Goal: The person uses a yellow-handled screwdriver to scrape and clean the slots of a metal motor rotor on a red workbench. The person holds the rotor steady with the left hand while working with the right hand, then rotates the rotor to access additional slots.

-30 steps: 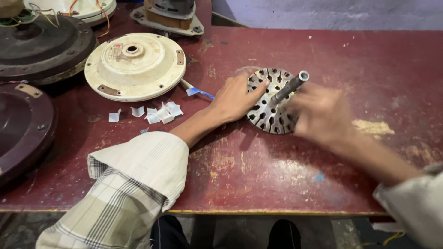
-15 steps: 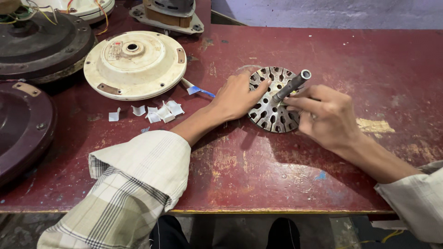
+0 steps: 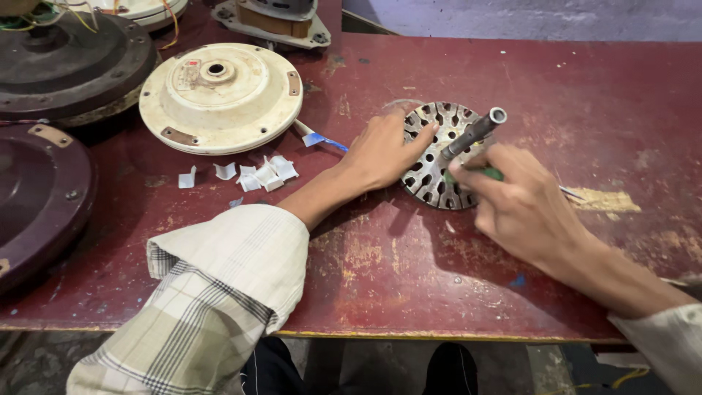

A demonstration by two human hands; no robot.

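Since half a second ago the right hand [image 3: 523,208] has slid a little lower and closer to the slotted metal disc [image 3: 437,155], and something green now shows between its fingers; the left hand [image 3: 380,152] has stayed where it was, and nothing else on the worktop [image 3: 409,271] has moved.

The green object [image 3: 488,174] is mostly covered by the right hand's curled fingers, so its kind cannot be made out. That hand also hides the disc's near right edge, and the left palm covers its left edge. The right sleeve is cut off at the frame's corner.

The disc lies flat on the red worktop, its steel shaft [image 3: 474,134] rising tilted from its centre. The left hand's grip is released: palm and spread fingers press flat on the disc's left rim, clasping nothing. The right hand's grip is clenched around the green object, fingertips touching the disc beside the shaft's base.

Left of the disc lie small white paper scraps [image 3: 252,174] and a blue-tipped strip [image 3: 319,139]. Beyond those sits a cream round motor cover [image 3: 221,95], and further left, two dark round housings [image 3: 73,69], partly out of frame.
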